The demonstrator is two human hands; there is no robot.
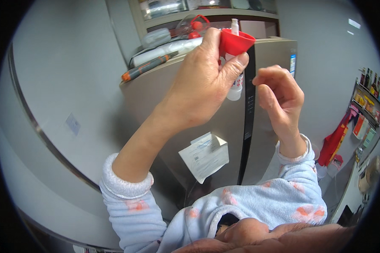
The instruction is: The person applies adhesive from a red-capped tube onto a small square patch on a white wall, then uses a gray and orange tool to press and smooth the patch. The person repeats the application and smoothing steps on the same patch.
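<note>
My left hand [196, 76] is raised before a refrigerator and grips a red funnel [233, 43] together with a small white plastic bottle [235, 91]. The bottle hangs below the funnel, its middle partly hidden by my thumb; it bears red and dark print. A whitish narrow plastic tip [235, 27] shows above the funnel's rim; whether it stands inside the funnel or behind it, I cannot tell. To the right of the bottle, my right hand [280, 93] is held up with curled fingers, thumb and fingertips apart, and nothing in it.
The two-door refrigerator [272, 50] carries a printed paper [207, 156] on its front. On its top lie a grey-and-orange tool [147, 67], a white plastic roll [164, 52] and a clear container [156, 37]. Far right, a wall rack [365, 104] holds bottles and packets above a counter [345, 196].
</note>
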